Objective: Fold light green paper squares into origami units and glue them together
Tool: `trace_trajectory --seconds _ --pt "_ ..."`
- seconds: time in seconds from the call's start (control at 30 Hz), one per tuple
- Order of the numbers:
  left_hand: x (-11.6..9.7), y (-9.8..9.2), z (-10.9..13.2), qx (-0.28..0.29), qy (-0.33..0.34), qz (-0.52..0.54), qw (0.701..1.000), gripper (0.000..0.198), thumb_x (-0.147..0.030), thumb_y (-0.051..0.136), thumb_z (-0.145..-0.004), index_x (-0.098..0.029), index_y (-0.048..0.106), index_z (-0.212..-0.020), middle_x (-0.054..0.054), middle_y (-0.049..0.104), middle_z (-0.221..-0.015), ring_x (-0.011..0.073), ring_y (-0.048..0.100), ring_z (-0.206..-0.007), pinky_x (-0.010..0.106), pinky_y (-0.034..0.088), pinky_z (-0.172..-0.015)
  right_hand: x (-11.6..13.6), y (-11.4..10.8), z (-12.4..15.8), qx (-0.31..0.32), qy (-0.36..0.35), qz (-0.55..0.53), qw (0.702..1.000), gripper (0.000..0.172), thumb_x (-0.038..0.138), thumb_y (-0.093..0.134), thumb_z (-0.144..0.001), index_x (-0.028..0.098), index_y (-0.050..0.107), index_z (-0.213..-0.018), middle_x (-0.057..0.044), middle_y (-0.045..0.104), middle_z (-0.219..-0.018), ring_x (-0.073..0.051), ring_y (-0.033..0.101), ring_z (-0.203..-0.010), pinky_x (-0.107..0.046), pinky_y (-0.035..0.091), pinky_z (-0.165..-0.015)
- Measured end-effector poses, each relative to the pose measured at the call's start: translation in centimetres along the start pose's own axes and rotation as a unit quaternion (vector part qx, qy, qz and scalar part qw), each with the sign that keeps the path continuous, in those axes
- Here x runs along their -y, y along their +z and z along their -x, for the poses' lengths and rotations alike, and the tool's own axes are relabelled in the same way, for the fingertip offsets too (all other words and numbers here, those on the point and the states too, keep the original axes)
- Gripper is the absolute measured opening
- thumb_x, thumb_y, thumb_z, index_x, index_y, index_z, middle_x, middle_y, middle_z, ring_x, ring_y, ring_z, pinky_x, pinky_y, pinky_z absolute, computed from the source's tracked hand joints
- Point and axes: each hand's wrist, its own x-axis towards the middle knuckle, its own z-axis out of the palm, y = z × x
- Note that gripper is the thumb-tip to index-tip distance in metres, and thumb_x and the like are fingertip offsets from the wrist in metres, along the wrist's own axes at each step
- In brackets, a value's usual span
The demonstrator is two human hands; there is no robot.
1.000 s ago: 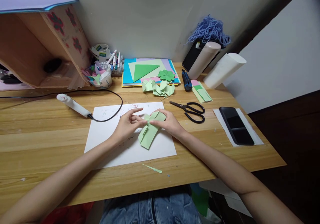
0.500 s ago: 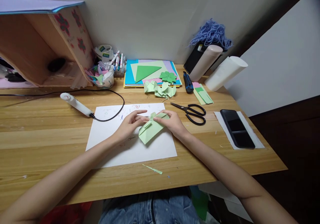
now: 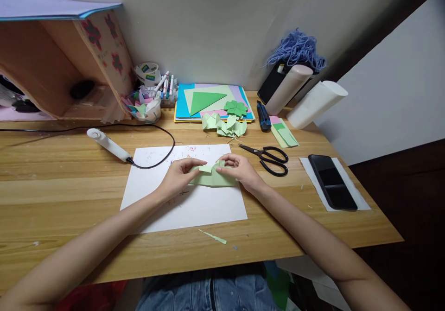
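Note:
Between my hands is a folded piece of light green paper [image 3: 213, 179], its long edge now running nearly level across my view. My left hand [image 3: 179, 174] pinches its upper left part, thumb in front and fingers behind. At the upper right, my right hand [image 3: 239, 169] grips it the same way, near a small raised flap. Beneath lies a white sheet [image 3: 153, 209] with faint coloured marks. A thin green paper scrap [image 3: 213, 237] rests on the table closer to me.
Black-handled scissors [image 3: 266, 158] lie right of the sheet, a phone [image 3: 332, 182] farther right. Behind are folded light green pieces [image 3: 224, 124], a green paper clover [image 3: 236, 108], a blue cutter [image 3: 263, 116] and a tub of scraps [image 3: 149, 111]. A corded white device [image 3: 108, 145] lies left.
The green paper has turned from slanted to nearly level. My left hand, earlier with fingers loosely at its edge, now pinches it; my right hand still holds it.

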Motion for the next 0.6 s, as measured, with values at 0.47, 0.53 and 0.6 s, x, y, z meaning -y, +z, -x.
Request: trace_trajectory --seconds 0.47,0.53,0.6 --pt "-0.76 0.6 0.64 -0.011 0.07 -0.136 0.988 0.017 -0.031 0.053 -0.076 -0.019 0.065 -0.076 0.003 0.066 -0.077 0.0157 0.057 -0.073 0.028 0.041 -0.07 0.18 0.6 0.48 0.059 -0.043 0.076 0.994 0.025 0.038 0.067 -0.064 0.015 0.069 -0.075 -0.005 0.067 -0.076 -0.015 0.058 -0.07 -0.025 0.042 -0.063" --pt "-0.74 0.7 0.68 -0.01 0.061 -0.131 0.989 0.019 -0.033 0.053 -0.076 -0.018 0.064 -0.074 0.002 0.065 -0.076 0.0155 0.056 -0.072 0.027 0.04 -0.068 0.24 0.77 0.54 0.057 -0.051 0.086 0.993 0.024 0.038 0.066 -0.065 0.016 0.069 -0.073 -0.005 0.067 -0.076 -0.015 0.058 -0.071 -0.026 0.042 -0.063" --pt "-0.71 0.79 0.67 -0.013 0.05 -0.126 0.991 0.021 -0.036 0.052 -0.076 -0.018 0.064 -0.073 0.002 0.065 -0.074 0.0154 0.055 -0.07 0.027 0.04 -0.066 0.27 0.94 0.59 0.05 -0.054 0.093 0.993 0.024 0.038 0.066 -0.065 0.016 0.068 -0.073 -0.005 0.067 -0.076 -0.015 0.057 -0.07 -0.025 0.041 -0.062"
